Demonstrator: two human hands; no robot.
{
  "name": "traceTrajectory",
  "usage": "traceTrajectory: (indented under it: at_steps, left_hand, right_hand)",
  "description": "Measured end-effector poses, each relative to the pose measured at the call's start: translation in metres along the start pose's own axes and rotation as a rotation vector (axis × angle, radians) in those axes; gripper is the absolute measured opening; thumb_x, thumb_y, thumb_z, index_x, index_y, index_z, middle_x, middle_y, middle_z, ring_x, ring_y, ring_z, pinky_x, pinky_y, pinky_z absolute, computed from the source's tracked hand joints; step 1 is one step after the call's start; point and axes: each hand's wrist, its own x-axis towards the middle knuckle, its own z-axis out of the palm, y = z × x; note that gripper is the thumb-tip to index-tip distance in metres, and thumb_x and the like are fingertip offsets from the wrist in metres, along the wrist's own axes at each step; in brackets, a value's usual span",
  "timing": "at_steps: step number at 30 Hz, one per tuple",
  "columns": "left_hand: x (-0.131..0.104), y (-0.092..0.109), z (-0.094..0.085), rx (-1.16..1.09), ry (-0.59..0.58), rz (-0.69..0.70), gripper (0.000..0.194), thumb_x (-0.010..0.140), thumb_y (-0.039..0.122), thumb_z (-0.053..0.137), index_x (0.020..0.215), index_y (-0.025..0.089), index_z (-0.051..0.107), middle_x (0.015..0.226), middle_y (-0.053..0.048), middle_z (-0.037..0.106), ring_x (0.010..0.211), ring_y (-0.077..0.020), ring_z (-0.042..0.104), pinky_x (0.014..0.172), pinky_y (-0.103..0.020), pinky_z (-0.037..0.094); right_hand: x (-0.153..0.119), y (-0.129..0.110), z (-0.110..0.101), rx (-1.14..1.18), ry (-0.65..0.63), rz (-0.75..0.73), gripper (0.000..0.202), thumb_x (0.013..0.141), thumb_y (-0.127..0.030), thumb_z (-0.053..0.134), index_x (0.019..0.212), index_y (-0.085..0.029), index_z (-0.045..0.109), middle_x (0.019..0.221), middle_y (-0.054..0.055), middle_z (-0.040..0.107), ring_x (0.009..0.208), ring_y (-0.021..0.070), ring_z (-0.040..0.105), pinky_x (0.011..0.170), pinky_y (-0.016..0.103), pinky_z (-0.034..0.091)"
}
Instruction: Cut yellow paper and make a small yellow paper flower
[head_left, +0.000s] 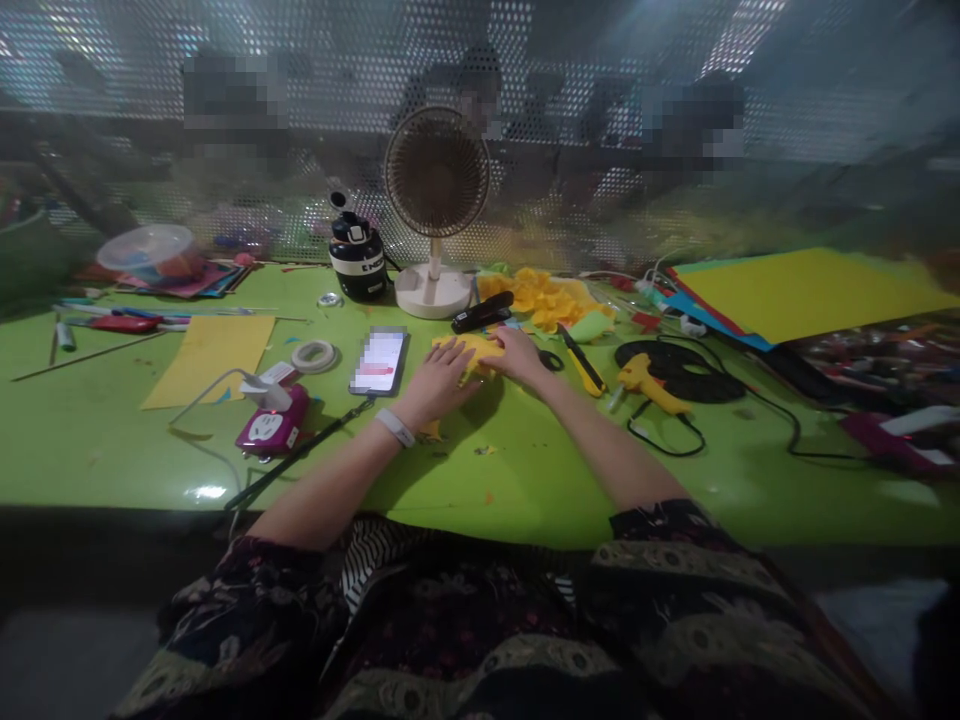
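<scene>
A yellow paper piece [474, 347] lies on the green table under both hands. My left hand [442, 378] rests on its left part, palm down with the fingers spread. At its right edge is my right hand [519, 356], with fingers bent onto the paper; whether they pinch it cannot be made out. A black stapler [483, 312] and a heap of yellow crumpled paper petals [544, 298] sit just beyond the hands. To the right is a yellow-and-black cutter knife [581, 362]. Left of my left hand lies a phone [379, 361].
A fan [436, 290] and a black bottle [358, 262] stand at the back. Tape [313, 356], a purple power socket [274, 422] and a yellow sheet [214, 355] lie left. Rightward are a yellow glue gun [651, 384], its cord and stacked coloured sheets [817, 295].
</scene>
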Motion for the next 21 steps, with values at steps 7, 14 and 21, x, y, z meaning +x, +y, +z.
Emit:
traceTrajectory:
  at_steps: [7,14,21]
  left_hand:
    - [0.003,-0.010,-0.007,-0.204,0.145,-0.131,0.049,0.094,0.032,0.065,0.138,0.012,0.059,0.144,-0.020,0.061,0.139,-0.0330,0.053,0.116,-0.047,0.042]
    - [0.005,-0.004,-0.021,-0.970,0.125,-0.451,0.064,0.084,0.045,0.079,0.136,0.014,0.060,0.124,-0.017,0.072,0.113,-0.0282,0.069,0.093,-0.039,0.054]
    - [0.010,0.003,-0.030,-1.448,0.027,-0.660,0.033,0.072,0.032,0.090,0.093,0.012,0.073,0.082,-0.005,0.075,0.071,-0.0138,0.068,0.068,-0.025,0.056]
  right_hand:
    - [-0.005,-0.004,-0.013,0.286,0.038,-0.048,0.018,0.084,-0.027,0.067,0.095,-0.016,0.074,0.096,0.007,0.072,0.087,0.0221,0.062,0.078,0.032,0.044]
    - [-0.023,-0.022,-0.049,0.520,-0.150,-0.278,0.042,0.093,-0.036,0.062,0.129,-0.015,0.066,0.080,0.002,0.066,0.068,0.0157,0.055,0.066,0.028,0.043]
    - [-0.035,-0.041,-0.065,0.480,0.029,-0.400,0.039,0.098,-0.027,0.050,0.133,-0.017,0.065,0.100,0.008,0.071,0.090,0.0211,0.065,0.086,0.037,0.052]
